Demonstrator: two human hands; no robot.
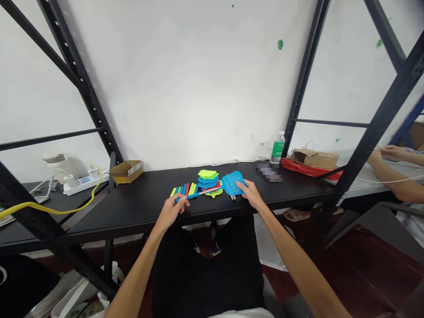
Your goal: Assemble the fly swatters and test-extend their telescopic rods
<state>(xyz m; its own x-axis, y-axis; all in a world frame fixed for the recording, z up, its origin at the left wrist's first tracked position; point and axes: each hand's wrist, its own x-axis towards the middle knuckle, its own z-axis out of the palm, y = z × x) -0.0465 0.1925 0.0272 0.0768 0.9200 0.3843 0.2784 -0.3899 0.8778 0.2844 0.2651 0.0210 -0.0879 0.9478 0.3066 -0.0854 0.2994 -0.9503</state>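
Observation:
Both of my hands grip one blue fly swatter (232,183), held level above the front of the black table. My left hand (175,206) is closed round its blue handle. From there a thin silver rod runs to the perforated paddle, whose right edge my right hand (251,193) pinches. Just behind the swatter lies a stack of loose swatter heads (208,176) in yellow-green, blue and red, partly covered by the rod. To its left, several coloured handles (185,189) in yellow, blue, green and red lie side by side. Some thin dark rods (233,198) show beneath the paddle.
On the black table (132,203) stand an open cardboard box (126,171) at left and a water bottle (278,148) at back right, near a blurred item (270,172). Black shelf posts (303,75) flank it. A yellow cable (66,211) hangs left. Another person's arm (389,176) shows at right.

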